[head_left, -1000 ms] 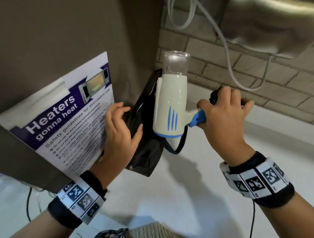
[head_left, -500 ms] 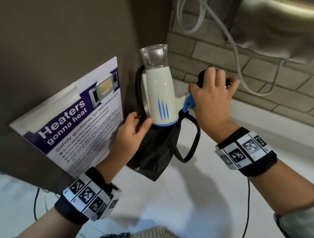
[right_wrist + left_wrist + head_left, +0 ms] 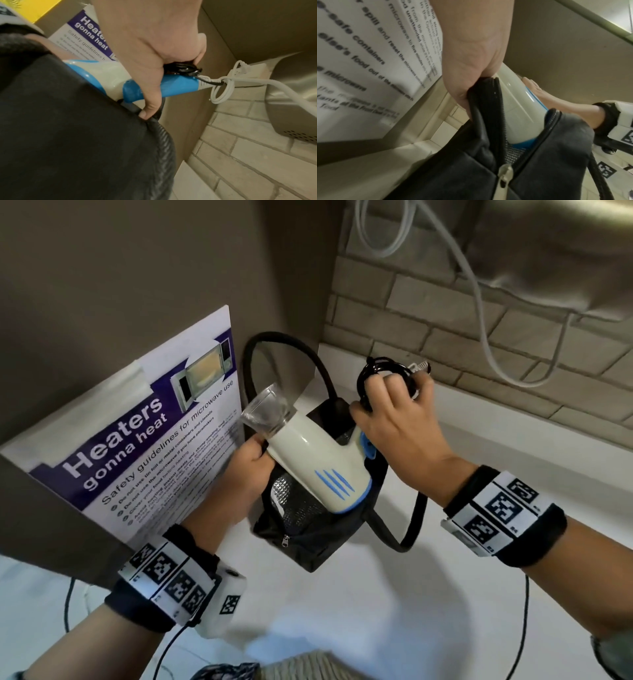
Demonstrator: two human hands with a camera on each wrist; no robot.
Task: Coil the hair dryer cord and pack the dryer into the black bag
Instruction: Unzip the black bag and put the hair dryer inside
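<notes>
Packing step: right hand (image 3: 394,419) grasps hair dryer (image 3: 315,463) and coiled cord (image 3: 383,371); left hand (image 3: 246,470) pinches black bag (image 3: 301,529) rim. Next, lower dryer fully inside.

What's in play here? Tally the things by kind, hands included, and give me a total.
Hands: 2, the left hand and the right hand
Hair dryer: 1
Coiled black cord: 1
Black bag: 1
Microwave safety poster: 1
White cable on the brick wall: 1
Total: 7
</notes>
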